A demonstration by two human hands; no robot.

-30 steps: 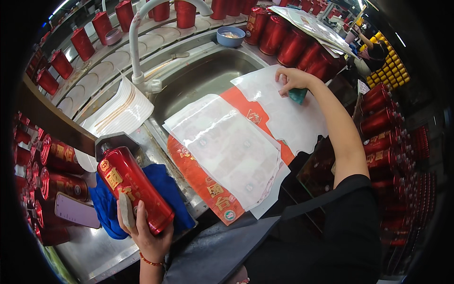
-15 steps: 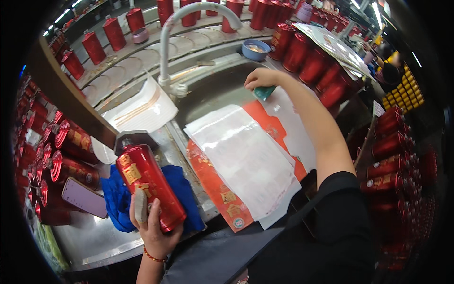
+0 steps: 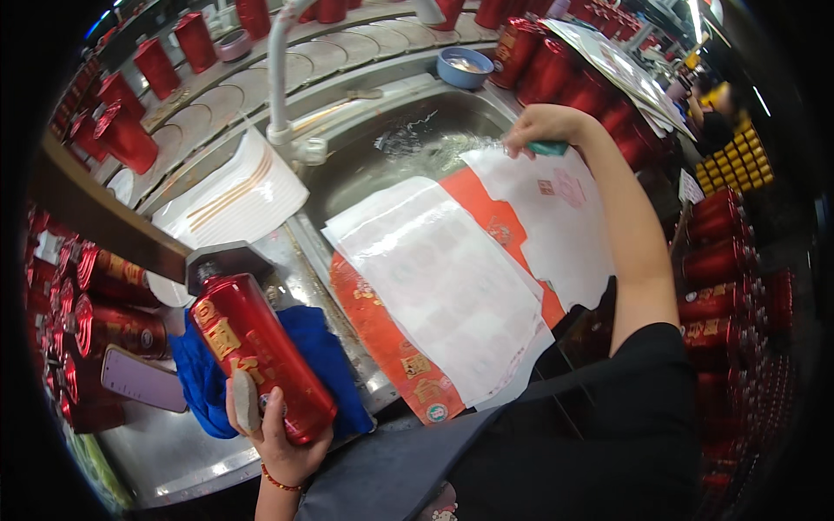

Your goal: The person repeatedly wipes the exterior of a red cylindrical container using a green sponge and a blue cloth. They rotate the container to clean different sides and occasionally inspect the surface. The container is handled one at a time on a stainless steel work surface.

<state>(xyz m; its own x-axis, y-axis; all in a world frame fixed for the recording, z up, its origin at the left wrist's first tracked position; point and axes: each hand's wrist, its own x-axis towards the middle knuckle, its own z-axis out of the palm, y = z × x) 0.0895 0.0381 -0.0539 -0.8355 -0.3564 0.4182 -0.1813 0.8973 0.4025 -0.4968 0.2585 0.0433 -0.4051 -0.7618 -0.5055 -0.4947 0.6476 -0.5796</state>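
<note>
My left hand is wrapped round the lower part of a glossy red bottle with gold characters; one finger wears a beige cover. The bottle lies tilted on a blue cloth, its dark neck against a dark angular rest. Over the sink's right side, my right hand is closed on a small green flat piece, whose kind I cannot make out. Below it lies a white sheet with pink print. Translucent white sheets overlap orange-red printed sheets at the sink's near side.
Water ripples in the metal sink. A white faucet rises behind it. A blue bowl stands on the far rim. Red bottles stand on the conveyor; more are stacked both sides. A phone leans at left.
My right hand has moved right and up from the water with the green piece, leaving splashes and ripples. My left hand still holds the bottle. The whole view has shifted slightly.
</note>
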